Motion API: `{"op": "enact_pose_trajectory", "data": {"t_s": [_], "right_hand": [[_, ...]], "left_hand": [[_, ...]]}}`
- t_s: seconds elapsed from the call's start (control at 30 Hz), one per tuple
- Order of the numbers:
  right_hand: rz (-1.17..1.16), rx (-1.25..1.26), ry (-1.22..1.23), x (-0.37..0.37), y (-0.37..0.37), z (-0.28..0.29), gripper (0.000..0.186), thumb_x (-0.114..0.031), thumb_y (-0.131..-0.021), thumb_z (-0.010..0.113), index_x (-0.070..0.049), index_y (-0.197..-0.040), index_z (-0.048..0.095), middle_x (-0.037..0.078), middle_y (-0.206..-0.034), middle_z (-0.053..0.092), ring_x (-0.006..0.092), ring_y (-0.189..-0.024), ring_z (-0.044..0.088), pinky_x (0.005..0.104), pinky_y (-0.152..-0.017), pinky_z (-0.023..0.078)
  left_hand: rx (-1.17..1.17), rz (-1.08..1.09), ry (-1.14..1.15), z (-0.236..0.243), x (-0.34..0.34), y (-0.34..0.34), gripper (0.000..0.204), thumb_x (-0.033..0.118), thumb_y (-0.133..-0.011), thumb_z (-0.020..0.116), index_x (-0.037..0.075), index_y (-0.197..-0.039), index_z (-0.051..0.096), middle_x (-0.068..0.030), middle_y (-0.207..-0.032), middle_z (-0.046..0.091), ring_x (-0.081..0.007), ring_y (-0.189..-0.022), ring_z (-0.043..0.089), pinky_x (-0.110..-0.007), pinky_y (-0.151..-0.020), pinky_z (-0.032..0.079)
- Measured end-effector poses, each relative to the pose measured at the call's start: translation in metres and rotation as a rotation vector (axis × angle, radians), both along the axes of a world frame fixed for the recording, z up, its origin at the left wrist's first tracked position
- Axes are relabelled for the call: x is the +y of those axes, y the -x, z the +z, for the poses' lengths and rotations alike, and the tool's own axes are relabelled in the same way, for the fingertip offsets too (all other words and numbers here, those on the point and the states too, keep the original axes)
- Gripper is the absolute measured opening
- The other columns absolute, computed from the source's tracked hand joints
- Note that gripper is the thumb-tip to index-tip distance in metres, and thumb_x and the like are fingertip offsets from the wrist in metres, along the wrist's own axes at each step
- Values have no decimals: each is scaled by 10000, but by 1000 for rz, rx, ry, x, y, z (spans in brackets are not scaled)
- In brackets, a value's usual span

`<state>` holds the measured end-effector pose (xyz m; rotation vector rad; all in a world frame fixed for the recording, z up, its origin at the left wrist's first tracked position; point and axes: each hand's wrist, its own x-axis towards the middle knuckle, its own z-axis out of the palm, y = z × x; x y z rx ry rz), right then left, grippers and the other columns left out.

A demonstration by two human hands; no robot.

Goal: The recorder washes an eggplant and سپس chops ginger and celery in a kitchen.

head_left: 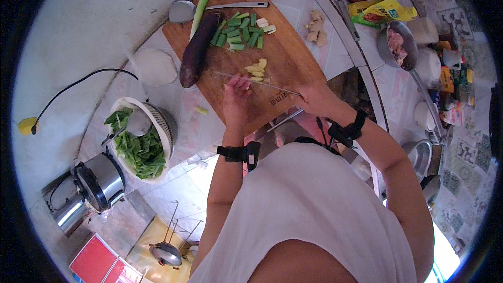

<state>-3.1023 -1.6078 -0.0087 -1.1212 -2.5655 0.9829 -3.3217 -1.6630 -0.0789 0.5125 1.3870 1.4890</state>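
In the centre of the frame, a knife [275, 88] is grasped by the right hand [313, 98], with the fingers closed around its handle. The blade is seen nearly edge-on and is pointed toward the left, over the lower part of a wooden cutting board [291, 36]. The left hand [237, 90] is held with bent fingers close beside the blade; whether anything is pinched by it cannot be told.

Just above the blade, pale yellow ginger pieces [257, 69] are gathered in a small pile. Higher on the board, cut green scallion sections [245, 30] are scattered, and along its left side a dark purple eggplant [201, 50] is laid slantwise. At the board's upper left, a scallion stalk [201, 8] and a metal spatula [238, 5] are seen crossing. A ginger root [316, 29] is placed to the right of the board. At left, leafy greens [139, 152] are held in a pale basket [165, 131]; at upper right, raw meat [396, 47] is contained in a metal ladle [385, 55].
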Motion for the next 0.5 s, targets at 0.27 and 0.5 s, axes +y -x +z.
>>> {"op": "enact_pose_trajectory", "data": {"t_s": [0.27, 0.5], "right_hand": [[-266, 49, 542, 3, -12, -17, 288, -266, -825, 494, -12, -931, 580, 174, -658, 568, 283, -599, 563, 386, -563, 446], [-290, -215, 139, -1, -52, -14, 292, -275, -815, 471, -11, -904, 558, 217, -755, 587, 387, -705, 570, 459, -623, 461]], "left_hand": [[-742, -221, -77, -4, 15, 8, 515, 506, -884, 322, 74, -1099, 504, -75, -1097, 511, -191, -977, 502, -338, -834, 398], [382, -253, -62, -14, 17, -5, 385, 146, -856, 464, 8, -1213, 419, -149, -1187, 454, -258, -1069, 448, -348, -905, 373]]}}
